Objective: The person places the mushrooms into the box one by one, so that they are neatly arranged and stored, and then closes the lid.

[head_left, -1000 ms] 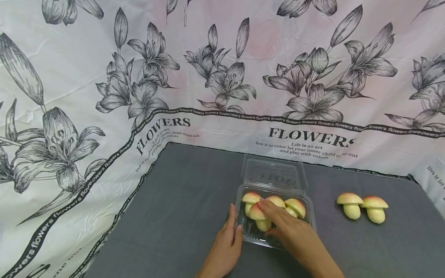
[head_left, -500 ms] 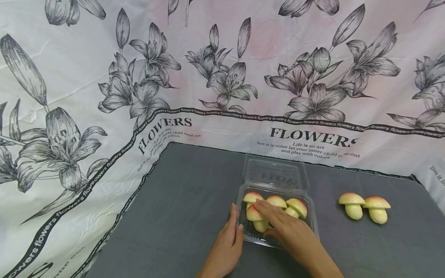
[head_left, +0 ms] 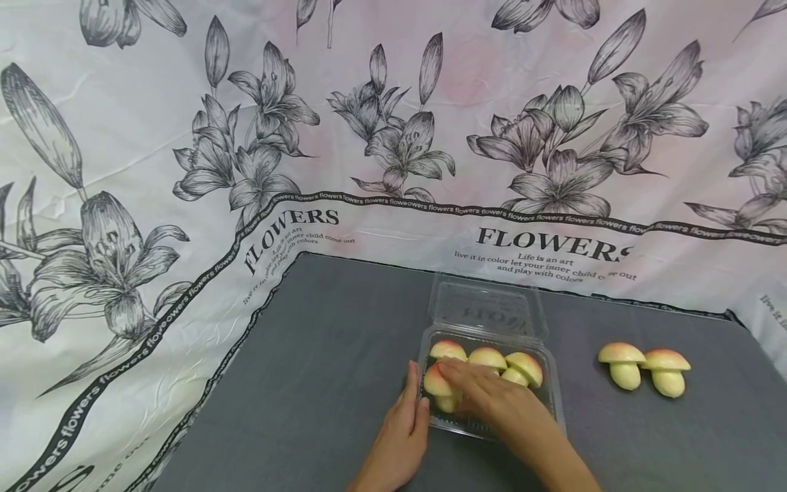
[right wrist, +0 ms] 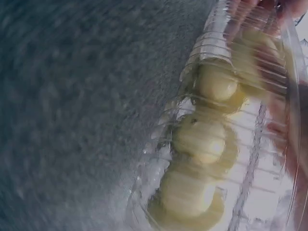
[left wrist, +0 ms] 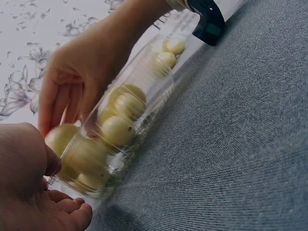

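I can see two hands at work over one clear plastic box on the grey surface. The left hand has a narrow hold on the box's edge, thumb and fingers at its near left corner. The right hand reaches in over the box and holds one mushroom, a pale yellow piece with a reddish cap, its fingertips on the cap, just beside the left hand's side of the box.

I count four mushrooms in the box: that one and three others lined up beyond the right hand's fingers. Two more mushrooms lie outside, well to the right of the right hand, caps meeting. That makes six. The box's one lid is folded back, farther from both hands. A flowered cloth hangs behind it all.
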`<state>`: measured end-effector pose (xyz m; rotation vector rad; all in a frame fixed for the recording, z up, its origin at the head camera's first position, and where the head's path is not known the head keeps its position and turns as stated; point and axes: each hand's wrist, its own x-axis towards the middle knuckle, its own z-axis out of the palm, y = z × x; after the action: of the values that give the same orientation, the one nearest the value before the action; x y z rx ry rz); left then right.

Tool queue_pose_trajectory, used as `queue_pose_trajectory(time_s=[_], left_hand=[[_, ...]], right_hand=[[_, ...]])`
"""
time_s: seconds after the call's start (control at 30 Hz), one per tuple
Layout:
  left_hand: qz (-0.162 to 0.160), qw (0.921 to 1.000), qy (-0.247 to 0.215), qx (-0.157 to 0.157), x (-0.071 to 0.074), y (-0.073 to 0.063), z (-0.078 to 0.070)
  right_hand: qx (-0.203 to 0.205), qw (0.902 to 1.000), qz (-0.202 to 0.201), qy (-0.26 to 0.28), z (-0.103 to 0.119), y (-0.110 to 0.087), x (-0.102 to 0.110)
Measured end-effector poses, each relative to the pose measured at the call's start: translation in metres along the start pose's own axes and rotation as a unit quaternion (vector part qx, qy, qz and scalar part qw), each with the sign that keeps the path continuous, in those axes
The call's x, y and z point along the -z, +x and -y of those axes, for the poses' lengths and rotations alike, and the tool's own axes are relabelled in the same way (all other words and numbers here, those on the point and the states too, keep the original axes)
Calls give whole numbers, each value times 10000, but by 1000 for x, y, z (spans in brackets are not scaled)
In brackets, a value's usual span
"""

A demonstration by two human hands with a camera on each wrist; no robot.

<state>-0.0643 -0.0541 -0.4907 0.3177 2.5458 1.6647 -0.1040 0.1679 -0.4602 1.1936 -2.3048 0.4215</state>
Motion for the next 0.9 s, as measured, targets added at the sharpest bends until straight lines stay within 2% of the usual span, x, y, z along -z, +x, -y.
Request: queue_pose_trajectory(time_s=[0.3, 0.6, 0.9], left_hand=[[-66, 9999, 13, -110, 0, 0, 3], [-108, 9998, 108, -99, 0, 0, 2], [-16, 9999, 52, -88, 0, 1, 2]], right_hand=[[209, 9994, 3, -264, 4, 1, -2], [-58, 9979, 618, -199, 1, -4, 1], [-147, 9960, 854, -203, 0, -6, 7]])
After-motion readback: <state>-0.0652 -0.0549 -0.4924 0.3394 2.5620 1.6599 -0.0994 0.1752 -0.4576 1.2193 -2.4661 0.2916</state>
